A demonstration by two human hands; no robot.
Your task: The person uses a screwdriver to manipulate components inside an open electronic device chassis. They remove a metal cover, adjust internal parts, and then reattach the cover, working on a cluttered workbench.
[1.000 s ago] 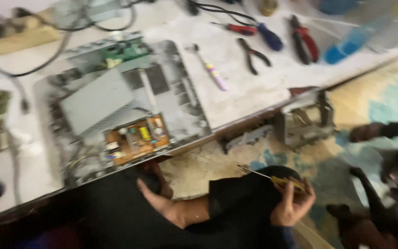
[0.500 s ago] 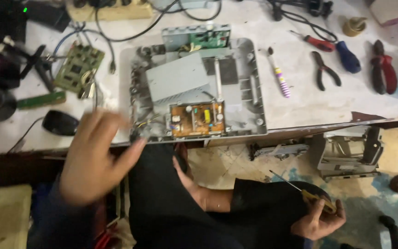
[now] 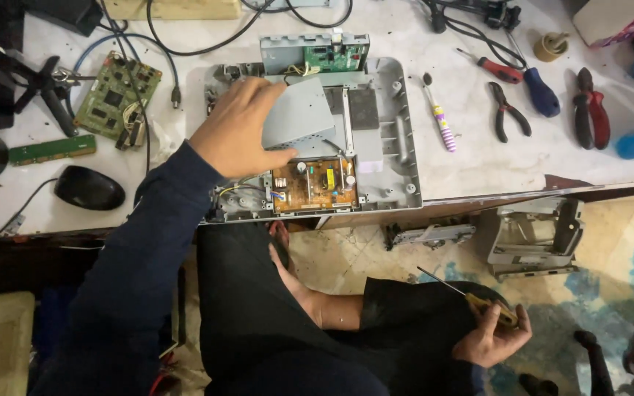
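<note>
**Left hand now down on the opened grey chassis**

Half a second back the left hand (image 3: 240, 128) was a blur hovering near the table edge; now it's planted on the grey metal shield plate (image 3: 299, 117) inside the open grey plastic chassis (image 3: 394, 139), fingers spread and curled over the plate's left edge, thumb along its near side. Can't tell if it's really gripping or just pressing.

That chassis sits on the white worktable (image 3: 471, 165), right at the near edge, with a brown power board (image 3: 313, 187) in its near corner and a green circuit board (image 3: 315, 53) at the far end.

Right hand (image 3: 489, 337) is down low by the lap, closed around a yellow-handled screwdriver (image 3: 471, 299), shaft pointing up-left.

Elsewhere on the table: loose green board (image 3: 115, 92) far left, black mouse (image 3: 88, 188), toothbrush (image 3: 438, 114), pliers (image 3: 506, 111).
</note>
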